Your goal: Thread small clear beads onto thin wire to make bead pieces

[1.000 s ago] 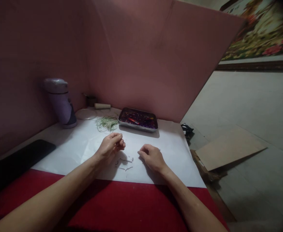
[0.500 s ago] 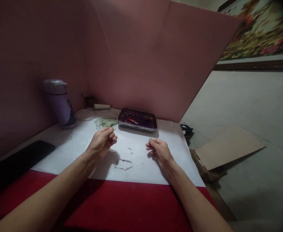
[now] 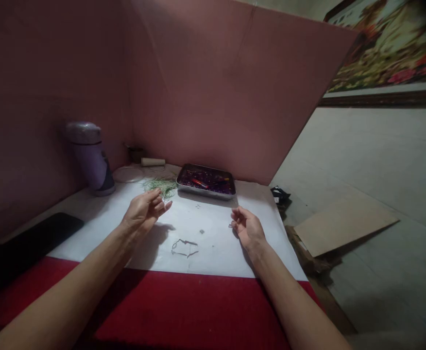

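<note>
My left hand (image 3: 145, 209) hovers above the white paper, just in front of a loose heap of thin green strands (image 3: 163, 186). Its thumb and forefinger are pinched and the other fingers half curled; whatever the pinch holds is too small to make out. To the right, over the paper, my right hand (image 3: 248, 227) has its fingers curled in against the thumb. A tiny dark bit shows by its fingertips, too small to name. Between the hands, thin dark strips (image 3: 186, 241) form a rough outline on the white paper (image 3: 216, 262), with a small dark fragment (image 3: 201, 231) behind them.
A metal tray (image 3: 206, 193) holding purple bits and a red-handled tool stands at the back. At left are a purple thermos (image 3: 93, 165) and a black flat object (image 3: 41, 236). A pale cylinder (image 3: 153, 162) lies near the wall. Cardboard (image 3: 344, 226) is beyond the right edge.
My hands have moved farther apart, the left one leftward and the right one slightly rightward. The small dark fragments between them look differently placed on the paper.
</note>
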Tool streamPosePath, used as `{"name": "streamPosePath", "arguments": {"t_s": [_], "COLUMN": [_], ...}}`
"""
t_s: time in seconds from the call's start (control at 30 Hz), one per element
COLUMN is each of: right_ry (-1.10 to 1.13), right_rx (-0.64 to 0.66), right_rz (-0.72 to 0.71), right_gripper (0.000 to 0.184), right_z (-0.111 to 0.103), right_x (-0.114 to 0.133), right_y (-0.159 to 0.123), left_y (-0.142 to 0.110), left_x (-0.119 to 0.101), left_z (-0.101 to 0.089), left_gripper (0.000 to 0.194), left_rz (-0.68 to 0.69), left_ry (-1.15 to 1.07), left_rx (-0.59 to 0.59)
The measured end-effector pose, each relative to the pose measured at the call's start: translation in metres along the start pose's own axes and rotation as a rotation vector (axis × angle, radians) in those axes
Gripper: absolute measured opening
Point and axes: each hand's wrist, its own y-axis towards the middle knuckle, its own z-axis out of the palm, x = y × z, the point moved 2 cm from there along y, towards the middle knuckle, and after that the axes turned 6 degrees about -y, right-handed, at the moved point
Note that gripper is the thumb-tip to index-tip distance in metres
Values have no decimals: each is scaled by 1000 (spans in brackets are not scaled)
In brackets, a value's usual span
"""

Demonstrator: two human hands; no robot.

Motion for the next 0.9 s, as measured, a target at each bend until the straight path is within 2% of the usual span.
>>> {"name": "streamPosePath", "arguments": {"t_s": [0.07,0.23,0.43,0.57,0.73,0.9], "right_ry": [52,243,330,287,145,74], "right_rx": [16,153,281,261,136,88], "right_rz": [17,50,14,-21,-86,-125], "right_gripper": [11,15,24,28,29,27], "right_z": [2,10,17,15,4,-1], "right_x": [3,12,18,19,22,23], "right_y": [0,-9,-18,-14,-3,0], "left_y": [2,3,1,-1,0,-1], "left_x": [0,0,3,5,4,7], "left_z": [-1,0,2,1,-3,-2], "left_gripper": [28,29,30,30,31,32], "left_rz": [-3,-12,41,27,40,6], "left_ry": [-31,-60,69,157,201,212], "left_rx": [4,25,38,23,-57,-45]}}
